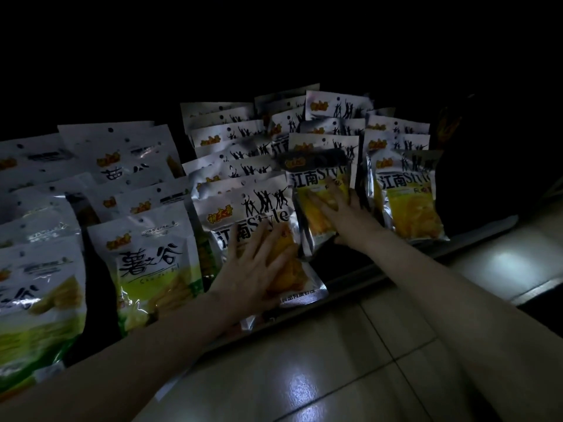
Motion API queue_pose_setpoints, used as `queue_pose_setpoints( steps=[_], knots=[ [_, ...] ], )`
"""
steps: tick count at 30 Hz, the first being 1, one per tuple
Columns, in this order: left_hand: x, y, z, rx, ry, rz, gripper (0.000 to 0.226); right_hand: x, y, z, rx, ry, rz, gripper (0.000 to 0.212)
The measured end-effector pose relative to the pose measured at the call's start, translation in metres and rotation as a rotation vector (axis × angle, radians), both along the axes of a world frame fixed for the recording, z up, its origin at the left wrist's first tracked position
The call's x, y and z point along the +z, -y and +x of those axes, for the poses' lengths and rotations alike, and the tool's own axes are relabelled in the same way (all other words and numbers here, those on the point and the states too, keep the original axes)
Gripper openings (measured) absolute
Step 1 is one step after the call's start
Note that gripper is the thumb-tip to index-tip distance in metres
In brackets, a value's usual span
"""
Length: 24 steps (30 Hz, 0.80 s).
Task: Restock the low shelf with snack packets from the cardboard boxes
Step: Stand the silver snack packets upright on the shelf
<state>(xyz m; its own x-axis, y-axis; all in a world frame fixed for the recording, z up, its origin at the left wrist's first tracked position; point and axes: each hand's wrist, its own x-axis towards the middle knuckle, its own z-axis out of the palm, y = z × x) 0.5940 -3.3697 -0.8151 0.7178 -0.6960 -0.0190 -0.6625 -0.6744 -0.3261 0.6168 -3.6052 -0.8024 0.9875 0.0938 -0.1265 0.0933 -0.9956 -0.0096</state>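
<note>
Head view: left hand [256,263], right hand [344,214] flat, fingers straight, on silver packets [259,208]; green-white packets [146,263] beside.

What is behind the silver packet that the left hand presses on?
Behind the front silver packet under the left hand stands a row of like packets, only their top edges showing. Their lower parts are covered, and the shelf back is too dark to see.
</note>
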Motion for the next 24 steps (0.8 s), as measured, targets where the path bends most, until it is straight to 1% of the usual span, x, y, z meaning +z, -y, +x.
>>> queue_pose_setpoints(
  steps=[3,6,8,9,10,11,12,13,14,15,16,17,18,19,21,23,24],
  knots=[
    [0.0,-0.008,-0.002,0.126,-0.036,-0.074,0.108,-0.005,0.009,-0.014,0.054,-0.096,-0.003,0.113],
    [-0.011,-0.012,-0.011,0.216,-0.093,-0.141,0.117,-0.016,0.012,-0.035,0.023,-0.2,0.155,0.11],
    [-0.016,-0.013,-0.015,0.221,-0.07,-0.162,0.117,-0.016,0.012,-0.041,-0.031,-0.231,0.251,0.101],
    [-0.015,-0.012,-0.016,0.223,-0.086,-0.138,0.115,-0.013,0.009,-0.042,-0.053,-0.212,0.266,0.092],
    [-0.014,-0.011,-0.017,0.223,-0.109,-0.117,0.113,-0.009,0.005,-0.042,-0.065,-0.154,0.267,0.081],
    [-0.01,-0.009,-0.017,0.223,-0.128,-0.1,0.113,-0.005,0.0,-0.041,-0.064,-0.044,0.28,0.068],
    [-0.007,-0.007,-0.018,0.225,-0.137,-0.082,0.113,0.0,-0.008,-0.041,-0.057,0.096,0.331,0.055],
    [-0.005,-0.006,-0.017,0.236,-0.144,-0.075,0.115,0.005,-0.018,-0.042,-0.051,0.207,0.425,0.044],
    [-0.003,-0.006,-0.017,0.26,-0.153,-0.086,0.118,0.009,-0.029,-0.042,-0.049,0.245,0.554,0.038],
    [-0.003,-0.006,-0.016,0.288,-0.163,-0.1,0.121,0.013,-0.04,-0.043,-0.055,0.196,0.701,0.037],
    [-0.002,-0.006,-0.016,0.315,-0.168,-0.109,0.123,0.015,-0.052,-0.044,-0.081,0.077,0.835,0.041],
    [0.0,-0.006,-0.016,0.333,-0.168,-0.113,0.125,0.016,-0.062,-0.045,-0.123,-0.032,0.941,0.046],
    [0.002,-0.006,-0.016,0.342,-0.168,-0.113,0.125,0.014,-0.07,-0.045,-0.184,-0.094,1.027,0.048],
    [0.002,-0.006,-0.015,0.341,-0.169,-0.111,0.125,0.011,-0.075,-0.044,-0.258,-0.117,1.119,0.047],
    [0.005,-0.008,-0.015,0.312,-0.163,-0.09,0.123,0.008,-0.081,-0.042,-0.4,-0.167,1.313,0.038],
    [0.005,-0.012,-0.013,0.247,-0.118,-0.109,0.12,0.009,-0.083,-0.039,-0.437,-0.217,1.374,0.027],
    [0.009,-0.013,-0.011,0.196,-0.063,-0.142,0.117,0.013,-0.082,-0.036,-0.441,-0.225,1.386,0.022]
  ],
)
